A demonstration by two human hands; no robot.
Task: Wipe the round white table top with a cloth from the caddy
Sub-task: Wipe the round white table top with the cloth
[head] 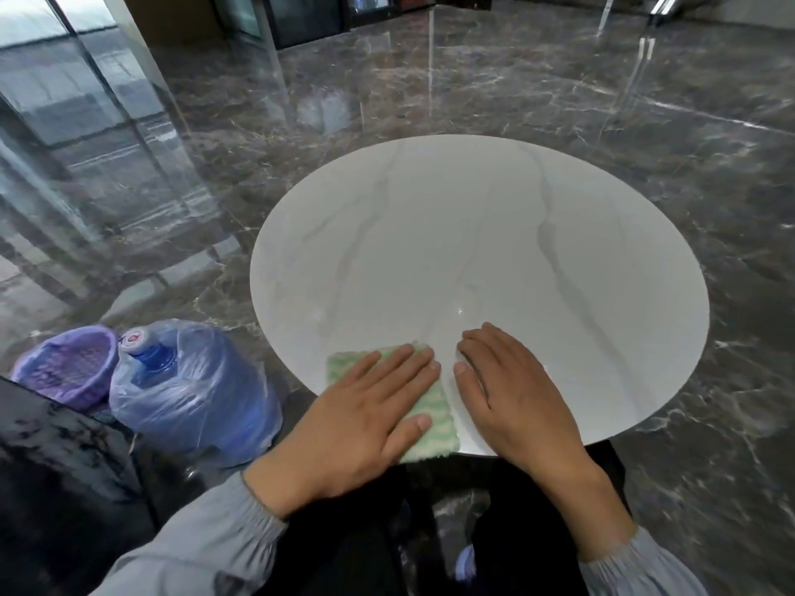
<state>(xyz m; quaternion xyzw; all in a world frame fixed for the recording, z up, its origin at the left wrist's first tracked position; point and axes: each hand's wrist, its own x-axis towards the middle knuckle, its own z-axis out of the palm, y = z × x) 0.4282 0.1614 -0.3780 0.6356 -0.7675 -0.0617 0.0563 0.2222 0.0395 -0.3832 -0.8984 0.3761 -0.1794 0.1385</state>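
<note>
Down and to the left of the grip, a large blue water bottle (pixel 189 380) wrapped in clear plastic is sitting on the glossy dark marble floor (pixel 473 92). Further left and nearer, a black veined slab (pixel 64 436) is jutting in. Far beyond the grip, to the left, glass panels (pixel 64 79) are reflecting daylight.

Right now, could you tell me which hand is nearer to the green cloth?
Left. The left hand lies flat on the cloth; the right hand rests on the bare table top just right of it.

White table top (pixel 473 234): green cloth (pixel 439 406) at near edge, right hand (pixel 516 393) beside
</note>
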